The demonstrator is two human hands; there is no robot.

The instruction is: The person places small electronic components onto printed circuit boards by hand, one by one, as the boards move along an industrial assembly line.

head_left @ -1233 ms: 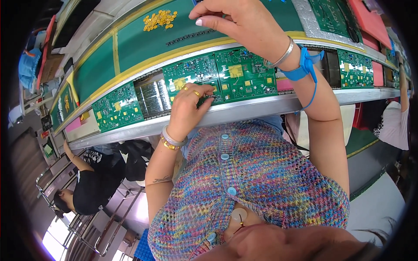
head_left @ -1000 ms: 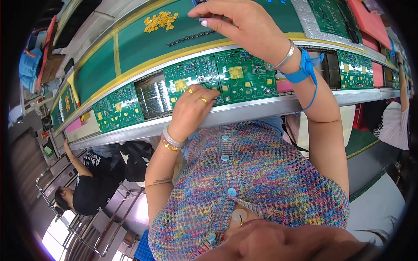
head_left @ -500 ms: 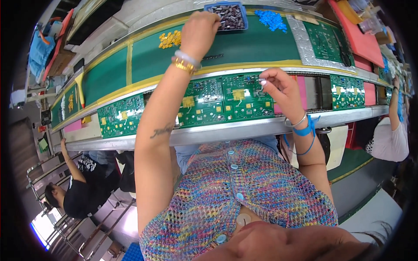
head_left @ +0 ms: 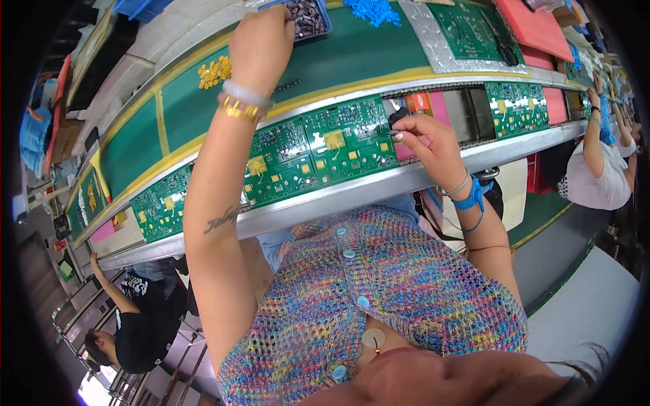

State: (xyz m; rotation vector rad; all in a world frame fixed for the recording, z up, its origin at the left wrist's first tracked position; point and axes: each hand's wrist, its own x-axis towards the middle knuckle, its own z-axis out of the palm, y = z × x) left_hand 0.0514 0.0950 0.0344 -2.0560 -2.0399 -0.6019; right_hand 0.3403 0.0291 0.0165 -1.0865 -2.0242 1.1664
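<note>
My left hand [head_left: 261,51] reaches far forward to the left side of a blue tray [head_left: 330,20] filled with small dark parts [head_left: 308,18]. Its fingers are curled, and the tips are mostly hidden behind the hand, so what they hold does not show. My right hand [head_left: 428,145] pinches a tiny dark component [head_left: 395,133] between thumb and forefinger, at the right edge of a green circuit board [head_left: 352,145] with yellow-taped parts. Another like board [head_left: 277,169] lies just left of it on the metal-railed line.
Yellow discs [head_left: 214,72] and blue pieces [head_left: 372,11] lie on the green bench [head_left: 365,57] beyond the rail [head_left: 305,194]. More boards [head_left: 518,108] follow along the line at right. People stand at the line on both sides: a dark shirt [head_left: 145,335], a white shirt [head_left: 596,172].
The whole view has shifted, so the bench appears farther left. My right hand has moved slightly right off the board's upper corner, uncovering it. My left hand stays by the blue tray.
</note>
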